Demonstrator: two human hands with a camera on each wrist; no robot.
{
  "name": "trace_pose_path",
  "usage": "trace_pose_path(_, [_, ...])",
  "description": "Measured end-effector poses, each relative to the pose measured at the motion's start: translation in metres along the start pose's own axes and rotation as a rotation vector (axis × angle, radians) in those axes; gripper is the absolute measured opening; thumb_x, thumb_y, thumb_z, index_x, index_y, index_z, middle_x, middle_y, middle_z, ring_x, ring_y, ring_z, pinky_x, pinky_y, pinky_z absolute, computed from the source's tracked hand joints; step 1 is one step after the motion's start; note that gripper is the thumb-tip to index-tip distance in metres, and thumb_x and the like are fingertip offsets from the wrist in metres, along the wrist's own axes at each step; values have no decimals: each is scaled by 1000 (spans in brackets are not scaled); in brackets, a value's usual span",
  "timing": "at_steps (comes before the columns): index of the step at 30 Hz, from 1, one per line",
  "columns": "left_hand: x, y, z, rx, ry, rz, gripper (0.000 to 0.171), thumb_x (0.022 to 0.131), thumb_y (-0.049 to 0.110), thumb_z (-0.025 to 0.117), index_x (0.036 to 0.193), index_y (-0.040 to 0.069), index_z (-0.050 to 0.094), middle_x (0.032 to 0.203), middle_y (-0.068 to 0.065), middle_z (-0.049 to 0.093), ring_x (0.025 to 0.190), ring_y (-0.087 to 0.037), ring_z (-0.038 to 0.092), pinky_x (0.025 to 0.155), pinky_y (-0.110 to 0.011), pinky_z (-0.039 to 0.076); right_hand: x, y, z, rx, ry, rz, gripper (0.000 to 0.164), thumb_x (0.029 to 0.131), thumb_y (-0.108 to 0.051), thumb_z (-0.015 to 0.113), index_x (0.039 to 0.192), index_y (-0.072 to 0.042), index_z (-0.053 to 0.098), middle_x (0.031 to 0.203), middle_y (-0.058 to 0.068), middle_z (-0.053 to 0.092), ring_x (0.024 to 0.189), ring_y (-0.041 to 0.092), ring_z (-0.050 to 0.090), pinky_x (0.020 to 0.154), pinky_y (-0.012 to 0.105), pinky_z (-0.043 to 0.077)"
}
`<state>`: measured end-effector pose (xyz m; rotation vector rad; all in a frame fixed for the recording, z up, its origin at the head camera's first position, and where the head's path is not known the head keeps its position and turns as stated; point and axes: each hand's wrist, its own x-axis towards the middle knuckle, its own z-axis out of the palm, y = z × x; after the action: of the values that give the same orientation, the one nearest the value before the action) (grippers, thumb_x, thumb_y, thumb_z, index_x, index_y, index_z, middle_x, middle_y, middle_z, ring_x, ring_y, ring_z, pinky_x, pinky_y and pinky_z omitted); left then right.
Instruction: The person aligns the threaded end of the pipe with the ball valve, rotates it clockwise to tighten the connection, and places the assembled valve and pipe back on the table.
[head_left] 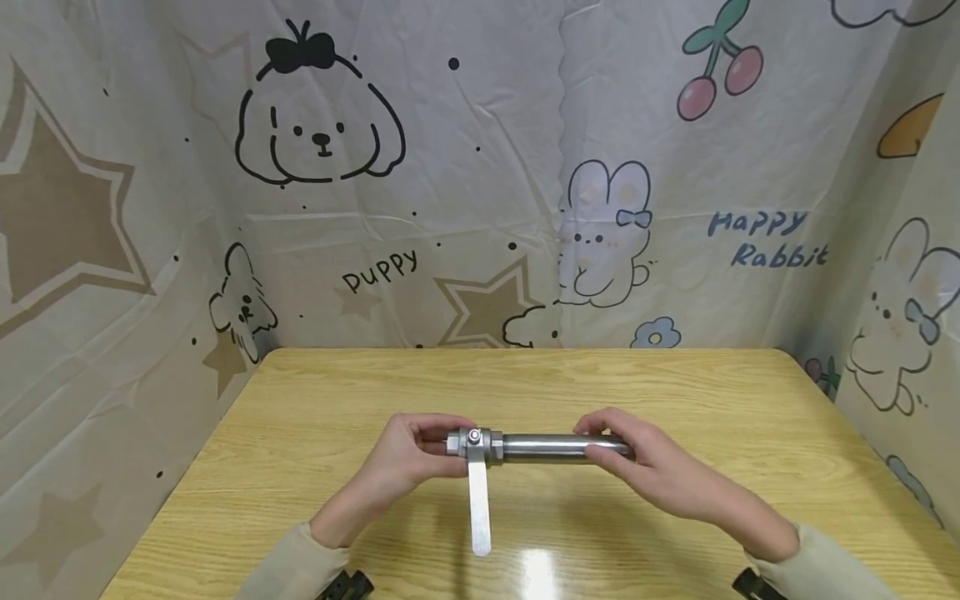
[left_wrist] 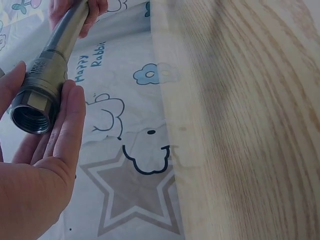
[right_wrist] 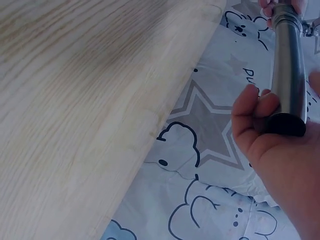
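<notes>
A silver ball valve [head_left: 496,446] sits on the left end of a shiny metal pipe [head_left: 543,448], and both are held level above the table. Its flat lever handle [head_left: 479,508] points toward me, square to the pipe. My left hand [head_left: 401,457] grips the valve body between thumb and fingers. In the left wrist view the valve's threaded opening [left_wrist: 34,119] faces the camera. Thumb and fingers of my right hand [head_left: 656,467] hold the pipe near its right end. The pipe's dark end [right_wrist: 286,124] shows in the right wrist view, close to the palm.
Below the hands lies a wood-grain table [head_left: 375,379] with rounded far corners. A printed cloth [head_left: 465,192] with cartoon animals and stars hangs behind it and along both sides. Dark straps or devices [head_left: 347,585] show at both sleeves.
</notes>
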<state>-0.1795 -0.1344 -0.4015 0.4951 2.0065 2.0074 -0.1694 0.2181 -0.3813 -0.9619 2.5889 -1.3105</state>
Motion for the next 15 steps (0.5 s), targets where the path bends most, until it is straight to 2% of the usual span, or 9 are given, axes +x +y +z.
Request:
trace_pose_path(2, [0, 0, 0, 5, 2, -3, 47, 81, -6, 84, 126, -7, 71, 115, -20, 75, 100, -29, 75, 87, -39, 63, 0, 0, 0, 7, 2, 15, 33, 101, -24, 75, 129, -18, 59, 110, 1, 64, 86, 15, 63, 70, 29, 56])
trace_pose_path(5, [0, 0, 0, 9, 7, -5, 47, 80, -6, 84, 126, -7, 72, 115, -20, 75, 99, -29, 75, 86, -38, 63, 0, 1, 0, -4, 10, 12, 41, 94, -19, 83, 124, -21, 55, 105, 1, 63, 80, 15, 62, 66, 29, 55])
trace_pose_path(9, [0, 1, 0, 8, 4, -2, 47, 80, -5, 84, 125, -7, 72, 114, -19, 75, 99, -29, 75, 85, -38, 63, -1, 3, -1, -5, 22, -6, 38, 92, -11, 83, 116, -22, 56, 96, -1, 65, 77, 14, 61, 65, 29, 56])
trace_pose_path(15, [0, 2, 0, 14, 8, -2, 46, 81, -4, 85, 125, -6, 72, 114, -19, 75, 98, -28, 75, 84, -37, 64, -1, 5, -2, -32, 39, -32, 23, 98, -21, 78, 115, -23, 64, 96, -8, 69, 80, 13, 62, 67, 29, 55])
